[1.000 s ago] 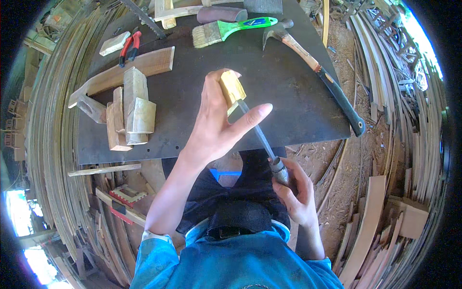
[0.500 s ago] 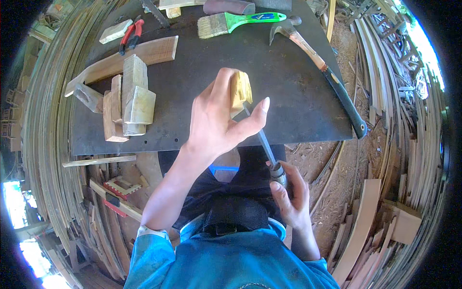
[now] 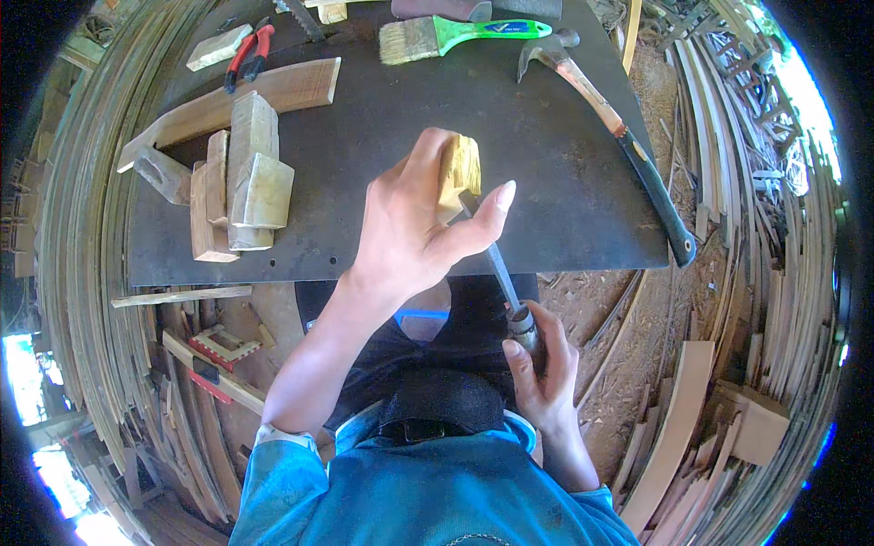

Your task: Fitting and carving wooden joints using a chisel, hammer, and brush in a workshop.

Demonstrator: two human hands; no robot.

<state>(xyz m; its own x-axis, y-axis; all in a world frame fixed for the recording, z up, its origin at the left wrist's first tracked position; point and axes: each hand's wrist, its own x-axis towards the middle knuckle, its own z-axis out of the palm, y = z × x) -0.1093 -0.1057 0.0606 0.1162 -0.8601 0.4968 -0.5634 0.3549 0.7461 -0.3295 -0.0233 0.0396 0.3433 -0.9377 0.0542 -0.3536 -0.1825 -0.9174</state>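
Observation:
Over the near part of the dark table, my left hand (image 3: pixel 401 214) grips a small yellowish wood block (image 3: pixel 460 177). Its fingers wrap behind the block and its thumb sticks out to the right. My right hand (image 3: pixel 549 364) is closed round the handle of a chisel (image 3: pixel 496 264), below the table's front edge. The steel blade slants up and to the left, passing behind my left thumb. Its tip meets the lower right side of the block, where the face looks rough and cut. Part of the block is hidden by my fingers.
On the table (image 3: pixel 382 118) lie a green-handled paintbrush (image 3: pixel 455 36), a claw hammer (image 3: pixel 610 118) along the right edge, and red pliers (image 3: pixel 248 59). Several wood blocks (image 3: pixel 255 173) cluster at left beside a long board (image 3: pixel 246 105). Stacked timber strips (image 3: pixel 73 237) flank both sides.
The chisel tip sits slightly higher against the block, and my right hand has shifted a little up and left. My left hand keeps its hold. The whole view has tilted slightly.

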